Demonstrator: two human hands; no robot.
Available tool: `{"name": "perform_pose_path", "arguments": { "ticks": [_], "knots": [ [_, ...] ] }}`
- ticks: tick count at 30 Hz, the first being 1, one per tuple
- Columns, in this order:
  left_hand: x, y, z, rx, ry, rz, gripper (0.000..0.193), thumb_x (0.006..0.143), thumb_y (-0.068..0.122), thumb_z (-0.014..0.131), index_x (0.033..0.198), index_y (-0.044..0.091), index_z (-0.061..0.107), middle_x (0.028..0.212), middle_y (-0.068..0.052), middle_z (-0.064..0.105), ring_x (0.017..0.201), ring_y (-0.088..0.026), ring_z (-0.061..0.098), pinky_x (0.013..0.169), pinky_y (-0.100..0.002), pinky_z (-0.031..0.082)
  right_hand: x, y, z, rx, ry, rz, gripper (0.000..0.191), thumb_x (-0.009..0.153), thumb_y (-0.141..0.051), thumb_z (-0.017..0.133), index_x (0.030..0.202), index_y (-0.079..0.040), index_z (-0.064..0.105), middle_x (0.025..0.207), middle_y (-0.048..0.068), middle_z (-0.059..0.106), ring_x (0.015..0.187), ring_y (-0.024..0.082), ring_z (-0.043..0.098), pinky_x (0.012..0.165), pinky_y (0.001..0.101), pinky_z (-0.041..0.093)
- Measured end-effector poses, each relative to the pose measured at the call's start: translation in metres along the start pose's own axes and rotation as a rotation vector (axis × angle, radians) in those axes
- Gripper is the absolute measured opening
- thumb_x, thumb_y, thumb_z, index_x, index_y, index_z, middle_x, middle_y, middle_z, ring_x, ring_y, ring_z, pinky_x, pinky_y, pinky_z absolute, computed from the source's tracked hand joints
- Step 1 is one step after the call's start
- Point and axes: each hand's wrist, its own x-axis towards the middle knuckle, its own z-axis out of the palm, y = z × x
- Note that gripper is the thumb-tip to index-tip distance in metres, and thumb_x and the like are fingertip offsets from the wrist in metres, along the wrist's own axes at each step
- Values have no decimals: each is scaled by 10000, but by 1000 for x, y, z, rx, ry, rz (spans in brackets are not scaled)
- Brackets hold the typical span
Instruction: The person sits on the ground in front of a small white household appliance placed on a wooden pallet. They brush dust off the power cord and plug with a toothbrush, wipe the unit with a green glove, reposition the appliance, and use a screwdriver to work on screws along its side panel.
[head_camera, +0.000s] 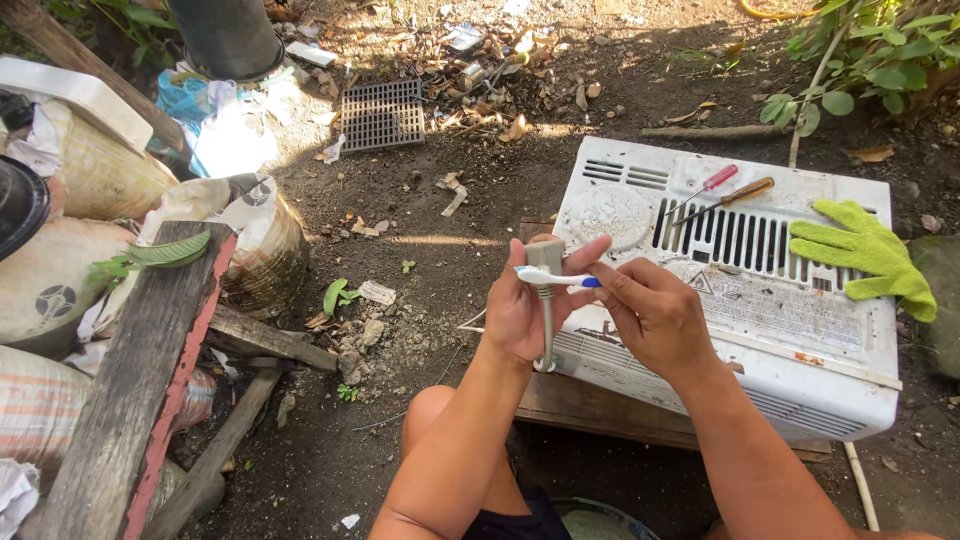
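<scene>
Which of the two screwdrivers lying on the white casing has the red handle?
The upper screwdriver, farther from the hands, has the red handle; the lower screwdriver beside it has a brown wooden-looking handle. Both lie on the white casing.

Two bare hands: left hand (520, 310), right hand (655, 315). One grey metal fitting (545, 300) and one white-and-blue toothbrush (555, 278). One white air-conditioner casing (760, 290). Two screwdrivers: one red-handled (712, 183), one wooden-handled (740, 193). One green glove (865, 255). One dark plastic grille (383, 114). One weathered plank (135, 380).
</scene>
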Motion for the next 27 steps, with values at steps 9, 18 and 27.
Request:
{"name": "perform_pose_path", "arguments": {
  "ticks": [9, 18, 27],
  "knots": [
    [7, -8, 4, 65, -3, 20, 463, 1104, 544, 441, 1280, 156, 622, 1489, -338, 533, 1369, -393, 524, 1110, -561, 441, -1, -7, -7, -29, 18, 19, 292, 906, -113, 743, 1198, -134, 737, 780, 71, 642, 619, 216, 596, 567, 370, 487],
    [7, 2, 14, 36, -20, 32, 468, 1093, 542, 447, 1254, 139, 623, 1407, -307, 587, 1505, -383, 449, 1157, -570, 416, 3, -7, -6, 52, 23, 64, 319, 917, -101, 709, 1236, -113, 727, 806, 68, 669, 593, 173, 609, 538, 344, 494],
    [7, 3, 13, 164, -70, 74, 477, 1107, 540, 485, 1234, 100, 619, 1358, -302, 621, 1526, -387, 459, 1255, -511, 382, -4, -8, 10, 56, 36, 73, 310, 947, -134, 697, 1256, -128, 710, 814, 62, 658, 605, 148, 614, 546, 332, 495]
  ]
}}
